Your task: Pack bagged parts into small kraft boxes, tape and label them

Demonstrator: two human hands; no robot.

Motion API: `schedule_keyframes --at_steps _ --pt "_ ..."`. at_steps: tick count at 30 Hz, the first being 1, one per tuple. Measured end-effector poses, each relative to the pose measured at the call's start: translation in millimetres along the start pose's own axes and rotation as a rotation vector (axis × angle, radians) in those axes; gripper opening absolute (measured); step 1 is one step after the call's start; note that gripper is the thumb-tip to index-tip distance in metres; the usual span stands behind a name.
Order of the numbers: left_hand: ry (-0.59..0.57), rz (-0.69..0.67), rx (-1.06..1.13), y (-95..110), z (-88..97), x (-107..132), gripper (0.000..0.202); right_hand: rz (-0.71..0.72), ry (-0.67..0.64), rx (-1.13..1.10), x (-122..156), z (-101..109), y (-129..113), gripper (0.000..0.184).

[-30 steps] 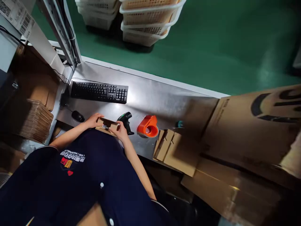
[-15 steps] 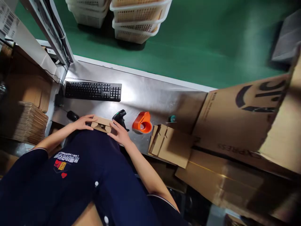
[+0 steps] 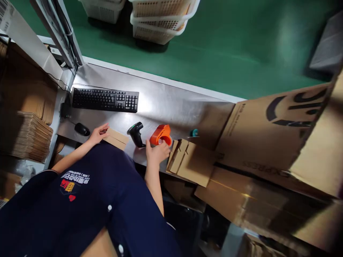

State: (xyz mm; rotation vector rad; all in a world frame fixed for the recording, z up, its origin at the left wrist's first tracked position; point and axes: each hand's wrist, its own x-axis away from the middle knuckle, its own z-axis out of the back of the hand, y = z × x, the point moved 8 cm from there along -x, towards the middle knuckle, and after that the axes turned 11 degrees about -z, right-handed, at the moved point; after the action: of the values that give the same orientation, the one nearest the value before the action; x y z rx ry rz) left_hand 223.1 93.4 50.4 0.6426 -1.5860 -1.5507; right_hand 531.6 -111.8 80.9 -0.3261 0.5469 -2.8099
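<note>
A small folded cardboard box [image 3: 116, 138] lies at the near edge of the steel table [image 3: 171, 107]. My left hand [image 3: 98, 133] rests on its left end with fingers curled over it. My right hand [image 3: 157, 151] has reached to the orange tape dispenser [image 3: 160, 134] and its fingers curl around the dispenser's near side. A black barcode scanner [image 3: 136, 133] stands between the box and the dispenser.
A black keyboard [image 3: 105, 100] and mouse [image 3: 81, 129] lie at the left. Flat cardboard blanks [image 3: 191, 162] sit right of the dispenser, with large cartons [image 3: 270, 125] beyond. Stacked flat boxes [image 3: 29, 135] fill the left shelf. White baskets [image 3: 160, 21] stand on the green floor.
My right hand left the small box and moved right to the orange tape dispenser. The left hand stayed on the box, which now lies closed and flat.
</note>
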Motion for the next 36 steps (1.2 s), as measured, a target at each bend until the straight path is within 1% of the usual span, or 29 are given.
schedule_keyframes --at_steps 2,3,5,6,8,9,10,11,12,14,15,16,17,18,21,25,28,29,31,34,36 --pt "-0.022 0.017 0.035 -1.5 -7.5 -10.6 0.069 -0.057 -0.047 0.136 -18.5 -8.5 5.6 0.055" --pt "-0.043 0.024 0.044 -2.1 -11.5 -16.3 0.064 -0.072 -0.085 0.13 -25.6 -13.0 5.8 0.048" --pt "-0.091 0.047 0.069 -3.8 -18.4 -26.3 0.054 -0.108 -0.146 0.013 -35.4 -15.8 4.4 0.036" --pt "-0.117 0.061 0.092 -4.8 -21.1 -29.9 0.052 -0.122 -0.175 -0.065 -37.8 -13.9 3.1 0.032" --pt "-0.157 0.091 0.156 -7.1 -24.5 -33.2 0.052 -0.113 -0.241 -0.177 -36.3 -4.6 -2.0 0.033" --pt "-0.17 0.101 0.187 -8.0 -25.3 -33.3 0.052 -0.079 -0.283 -0.224 -31.9 1.9 -7.1 0.037" --pt "-0.176 0.107 0.213 -8.8 -25.6 -32.8 0.052 -0.034 -0.346 -0.295 -24.6 7.9 -14.1 0.04" --pt "-0.178 0.11 0.232 -9.5 -25.7 -32.0 0.053 0.006 -0.438 -0.4 -14.4 12.4 -22.5 0.042" --pt "-0.177 0.112 0.247 -10.2 -26.0 -30.9 0.054 0.041 -0.56 -0.517 -1.0 14.6 -32.5 0.044" --pt "-0.178 0.119 0.275 -11.8 -27.8 -29.0 0.055 0.089 -0.861 -0.69 33.3 11.4 -56.6 0.044" --pt "-0.185 0.121 0.29 -12.4 -29.7 -28.3 0.055 0.104 -0.994 -0.709 51.4 7.2 -68.2 0.045" --pt "-0.193 0.121 0.306 -12.8 -31.9 -27.9 0.054 0.118 -1.088 -0.677 67.5 1.7 -77.9 0.046" --pt "-0.2 0.118 0.319 -12.9 -34.0 -27.7 0.053 0.132 -1.14 -0.627 80.3 -4.2 -85.9 0.046" --pt "-0.204 0.11 0.326 -12.7 -35.8 -27.8 0.051 0.147 -1.155 -0.58 89.1 -9.6 -91.9 0.046" --pt "-0.192 0.088 0.307 -11.3 -38.6 -27.9 0.045 0.177 -1.101 -0.502 98.4 -20.1 -97.1 0.044" --pt "-0.137 0.11 0.204 -5.8 -35.2 -23.6 0.044 0.209 -1.076 -0.481 98.9 -22.0 -80.6 0.051" --pt "-0.083 0.068 0.017 11.0 -26.9 -18.8 0.034 0.224 -1.063 -0.474 97.3 -21.5 -65.8 0.054" --pt "-0.088 0.052 -0.058 18.0 -25.9 -16.8 0.031 0.227 -1.059 -0.471 96.8 -21.9 -62.5 0.053" --pt "-0.137 0.04 -0.174 30.3 -28.1 -12.1 0.033 0.23 -1.053 -0.464 95.9 -23.5 -58.6 0.048" --pt "-0.185 0.044 -0.215 43.7 -32.0 -6.2 0.038 0.228 -1.052 -0.448 95.3 -25.0 -58.4 0.04" --pt "-0.188 0.029 -0.225 50.7 -31.9 -3.5 0.032 0.228 -1.053 -0.44 95.8 -24.3 -60.5 0.037"
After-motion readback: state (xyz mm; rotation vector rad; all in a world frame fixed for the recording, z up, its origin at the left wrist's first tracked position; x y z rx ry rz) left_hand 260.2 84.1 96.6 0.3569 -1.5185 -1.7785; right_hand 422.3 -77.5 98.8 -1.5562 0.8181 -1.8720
